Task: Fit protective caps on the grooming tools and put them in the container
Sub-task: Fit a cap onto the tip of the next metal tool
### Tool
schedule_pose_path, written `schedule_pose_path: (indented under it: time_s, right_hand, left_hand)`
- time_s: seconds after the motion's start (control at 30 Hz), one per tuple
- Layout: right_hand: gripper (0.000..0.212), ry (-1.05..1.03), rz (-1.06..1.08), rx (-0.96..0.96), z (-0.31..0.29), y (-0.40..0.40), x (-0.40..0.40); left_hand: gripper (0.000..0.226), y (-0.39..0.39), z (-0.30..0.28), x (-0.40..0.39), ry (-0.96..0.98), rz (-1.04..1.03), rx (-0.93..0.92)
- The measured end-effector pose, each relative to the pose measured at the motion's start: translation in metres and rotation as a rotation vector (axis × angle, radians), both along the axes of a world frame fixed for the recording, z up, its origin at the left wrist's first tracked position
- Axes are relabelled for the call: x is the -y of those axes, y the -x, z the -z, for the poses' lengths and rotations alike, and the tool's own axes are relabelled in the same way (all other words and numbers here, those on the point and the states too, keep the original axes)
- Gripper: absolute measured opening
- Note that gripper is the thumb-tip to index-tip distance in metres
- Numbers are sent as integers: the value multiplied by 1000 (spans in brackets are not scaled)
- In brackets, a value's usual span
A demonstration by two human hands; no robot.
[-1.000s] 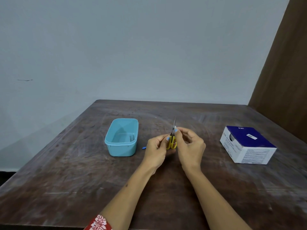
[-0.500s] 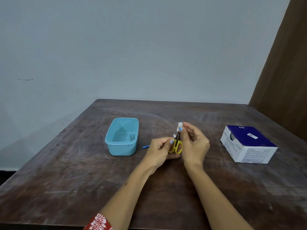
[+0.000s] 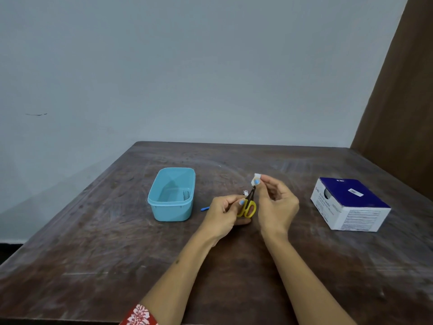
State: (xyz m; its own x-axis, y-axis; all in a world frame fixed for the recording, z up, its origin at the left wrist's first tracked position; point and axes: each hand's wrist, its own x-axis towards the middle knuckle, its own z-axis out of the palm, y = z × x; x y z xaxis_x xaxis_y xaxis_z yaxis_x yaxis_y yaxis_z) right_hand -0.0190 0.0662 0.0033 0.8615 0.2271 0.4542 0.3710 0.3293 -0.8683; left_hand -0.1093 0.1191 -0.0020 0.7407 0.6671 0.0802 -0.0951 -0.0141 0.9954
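My left hand [image 3: 222,213] grips small scissors [image 3: 247,206] by their yellow handles, blades pointing up and away. My right hand [image 3: 276,202] pinches a small white cap [image 3: 255,179] at the tip of the blades. To the left on the table stands the light blue container [image 3: 172,195], with what looks like a small tool lying inside. A small silver piece [image 3: 245,192] lies on the table just behind my left hand. A blue item [image 3: 205,209] sticks out between the container and my left hand; most of it is hidden.
A blue and white cardboard box [image 3: 349,204] sits at the right of the dark wooden table [image 3: 93,266]. A pale wall runs behind the table, and a brown panel rises at the far right.
The scissors have tilted to the right and moved slightly right. My right hand has slid up from the blades to their tip, where it now holds the white cap.
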Motion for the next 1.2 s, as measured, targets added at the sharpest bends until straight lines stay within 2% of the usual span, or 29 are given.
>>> schedule_pose_path:
  time_s: [0.3,0.5,0.67,0.8,1.2]
  right_hand:
    - [16,191,134,503,7,4,3]
    - [17,326,155,690,8,9,5]
    - [13,422,136,672,11,9,5]
    - [12,462,90,681,12,12,4]
    - [11,504,29,667,12,14,5]
  left_hand:
    - [28,2,-2,-1,63,-26,63]
    - [25,1,-2,-3,139,-71,135]
    - [22,0,0,-6,159,-122,135]
    - [25,0,1,-12,247,-178,174]
    - [26,0,0,-17,360,-83,258]
